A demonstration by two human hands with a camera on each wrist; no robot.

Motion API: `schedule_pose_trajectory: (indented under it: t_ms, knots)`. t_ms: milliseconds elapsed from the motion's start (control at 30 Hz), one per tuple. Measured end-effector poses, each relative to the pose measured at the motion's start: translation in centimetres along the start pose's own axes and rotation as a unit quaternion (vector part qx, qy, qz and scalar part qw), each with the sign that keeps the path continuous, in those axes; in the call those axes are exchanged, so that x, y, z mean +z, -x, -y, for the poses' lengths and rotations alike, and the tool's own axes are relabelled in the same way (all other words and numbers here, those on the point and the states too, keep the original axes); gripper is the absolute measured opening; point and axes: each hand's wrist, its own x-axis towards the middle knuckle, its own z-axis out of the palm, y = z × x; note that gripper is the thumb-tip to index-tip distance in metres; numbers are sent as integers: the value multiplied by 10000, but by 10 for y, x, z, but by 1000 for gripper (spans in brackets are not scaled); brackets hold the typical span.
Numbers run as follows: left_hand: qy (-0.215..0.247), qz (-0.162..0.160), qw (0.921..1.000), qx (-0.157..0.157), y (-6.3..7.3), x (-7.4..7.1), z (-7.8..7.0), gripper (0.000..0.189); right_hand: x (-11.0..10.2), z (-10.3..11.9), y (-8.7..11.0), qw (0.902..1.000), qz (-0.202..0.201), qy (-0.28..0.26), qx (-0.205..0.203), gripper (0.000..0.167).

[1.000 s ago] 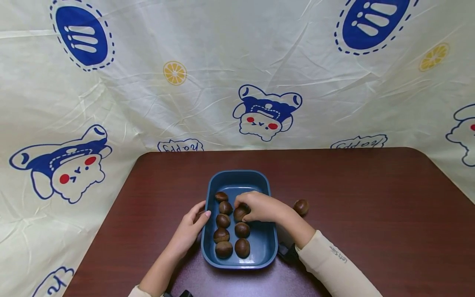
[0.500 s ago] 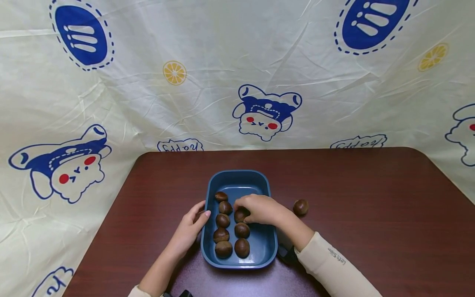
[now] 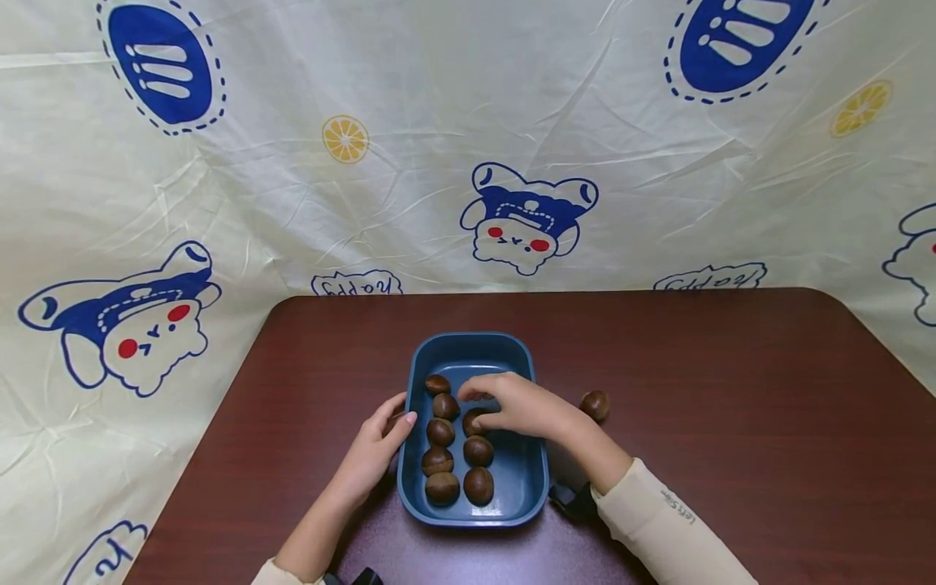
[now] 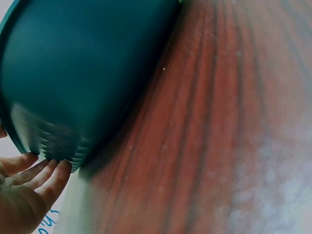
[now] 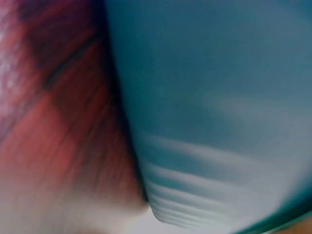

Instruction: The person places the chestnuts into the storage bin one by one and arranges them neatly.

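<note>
A blue rectangular tray (image 3: 483, 512) holds several brown chestnuts in two columns. My left hand (image 3: 369, 455) grips the tray's left side, thumb at the rim; in the left wrist view its fingertips touch the outer wall. Over the right column is my right hand (image 3: 519, 404), with thumb and fingers spread apart. Its thumb partly covers the uppermost chestnut (image 3: 472, 421) of that column. Below that one lie two more chestnuts, the nearer being a chestnut (image 3: 478, 486) close to the tray's front. The left column ends at the back with a smaller-looking chestnut (image 3: 437, 384).
One loose chestnut (image 3: 595, 405) lies on the brown wooden table (image 3: 731, 422), right of the tray and close behind the right forearm. A pale printed cloth (image 3: 409, 211) hangs behind the table. In the right wrist view the tray's outer wall (image 5: 204, 97) fills most of the picture.
My right hand's fingers have spread and lifted off the uppermost chestnut of the right column, which stays in place. The left hand and tray keep their places; the head view has shifted slightly.
</note>
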Motion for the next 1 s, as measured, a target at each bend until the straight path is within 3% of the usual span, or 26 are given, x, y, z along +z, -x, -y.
schedule_pose_trajectory:
  t_ms: [167,467,767,1000]
  knots:
    - [-5,22,10000,7,1,0,-1,44,-4,0,6,9978,-404,-532,-2,40]
    - [-95,74,9999,-10,0,-1,0,45,-24,-3,31,9897,-1189,-728,-324,45]
    - [-29,32,10000,16,-1,0,1,46,-49,-18,69,9842,-1733,-361,72,49]
    - [-80,41,10000,10,-2,-1,3,44,-59,-36,97,9801,-1902,-23,570,49]
